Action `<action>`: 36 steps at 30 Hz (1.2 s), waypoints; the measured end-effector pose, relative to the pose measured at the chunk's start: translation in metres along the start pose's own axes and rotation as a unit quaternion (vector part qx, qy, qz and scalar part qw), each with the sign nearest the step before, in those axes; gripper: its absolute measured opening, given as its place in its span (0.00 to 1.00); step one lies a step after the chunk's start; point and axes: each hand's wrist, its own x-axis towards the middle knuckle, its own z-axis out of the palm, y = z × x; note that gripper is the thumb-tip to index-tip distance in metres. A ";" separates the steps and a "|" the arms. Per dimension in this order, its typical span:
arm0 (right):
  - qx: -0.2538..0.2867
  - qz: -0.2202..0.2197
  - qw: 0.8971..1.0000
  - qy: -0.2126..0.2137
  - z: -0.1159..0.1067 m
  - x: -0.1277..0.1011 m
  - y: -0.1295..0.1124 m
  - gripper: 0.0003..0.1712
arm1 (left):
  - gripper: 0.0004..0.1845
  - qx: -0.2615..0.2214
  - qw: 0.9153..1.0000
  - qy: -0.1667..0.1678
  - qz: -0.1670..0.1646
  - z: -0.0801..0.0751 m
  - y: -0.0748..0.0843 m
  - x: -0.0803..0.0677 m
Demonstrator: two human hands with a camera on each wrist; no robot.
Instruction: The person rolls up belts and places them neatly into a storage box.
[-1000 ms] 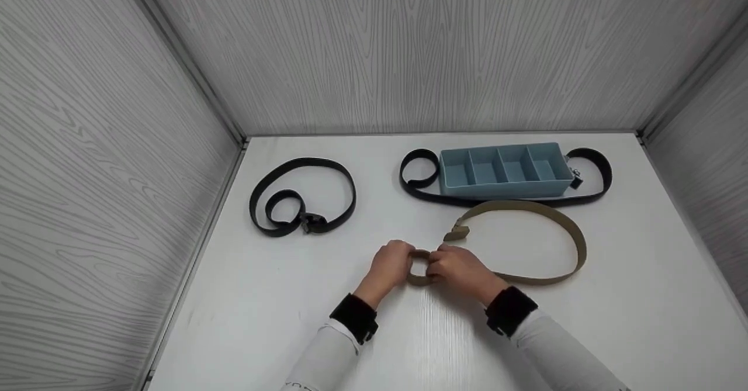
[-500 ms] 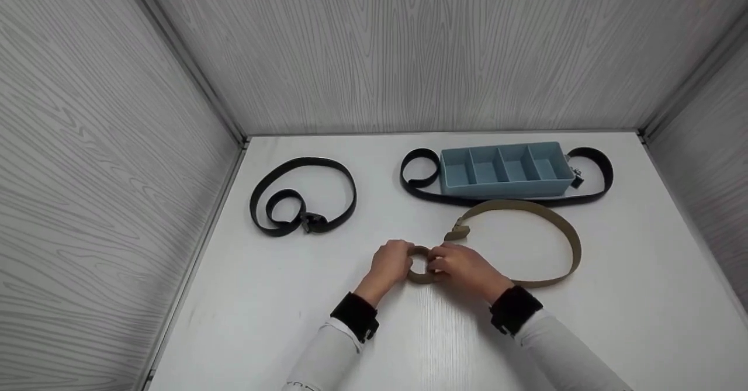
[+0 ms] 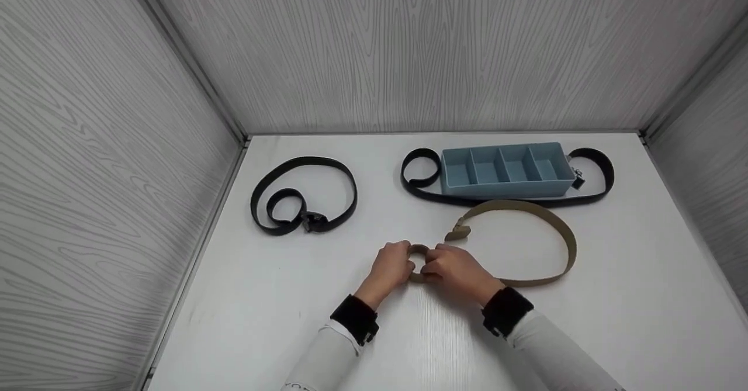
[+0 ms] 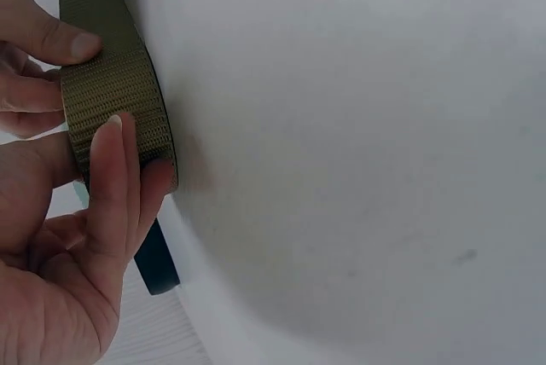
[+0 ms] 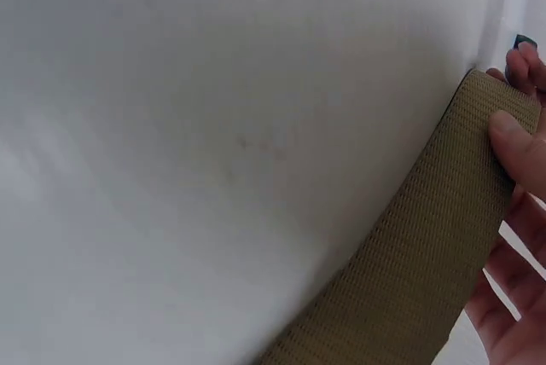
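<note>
An olive-tan webbing belt (image 3: 564, 230) stands on its edge on the white table, its near end curled into a small ring. My left hand (image 3: 390, 267) holds the left side of that ring, thumb inside and fingers outside in the left wrist view. On the ring's right side my right hand (image 3: 459, 269) pinches the belt webbing (image 5: 426, 237), thumb pressed on its face. From there the belt sweeps right in a wide loop. Its other end, a folded tip (image 3: 458, 232), lies just beyond the right hand.
A black belt (image 3: 354, 195) with a dark buckle lies looped at the left. At the back right stands a blue tray (image 3: 507, 190) with several compartments, and another black belt (image 3: 608, 175) runs around its front. Walls (image 3: 380, 52) close the table in at the back and sides.
The belt's wide loop has drawn in leftward on its right side. The right hand has shifted slightly at the ring; the left hand has barely moved. The ring looks a little smaller.
</note>
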 end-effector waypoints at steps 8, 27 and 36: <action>0.037 0.027 0.999 -0.025 -0.004 -0.004 -0.001 0.11 | 0.14 0.064 0.996 -0.008 0.069 0.000 -0.008 0.005; -0.010 0.070 0.997 0.004 0.000 -0.003 -0.007 0.06 | 0.14 0.076 0.991 0.067 0.086 -0.005 0.000 -0.015; -0.031 0.103 0.994 0.033 0.002 0.000 -0.010 0.09 | 0.14 0.012 0.997 0.078 -0.013 -0.004 0.007 -0.014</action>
